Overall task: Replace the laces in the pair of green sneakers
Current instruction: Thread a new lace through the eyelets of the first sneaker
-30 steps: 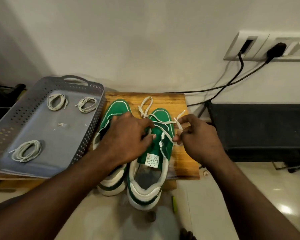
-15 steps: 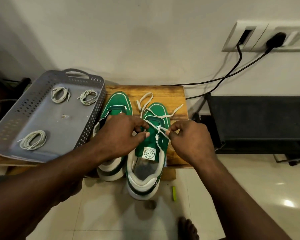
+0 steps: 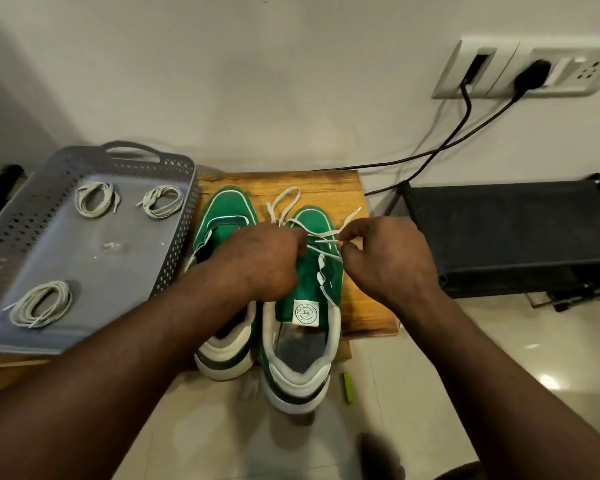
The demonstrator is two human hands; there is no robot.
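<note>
Lace (image 3: 321, 233) tip pinched in my right hand (image 3: 385, 261); my left hand (image 3: 260, 261) grips the sneaker (image 3: 309, 289) by its eyelets. Threading looks under way, I judge, so I'd steady the upper and draw the lace flat, not twisted. The sneaker and its twin (image 3: 227, 209) sit on a wooden worktop (image 3: 326, 183), heels overhanging the tiled floor (image 3: 465, 358). A grey tray (image 3: 49, 244) alongside holds three coiled laces (image 3: 40, 303).
</note>
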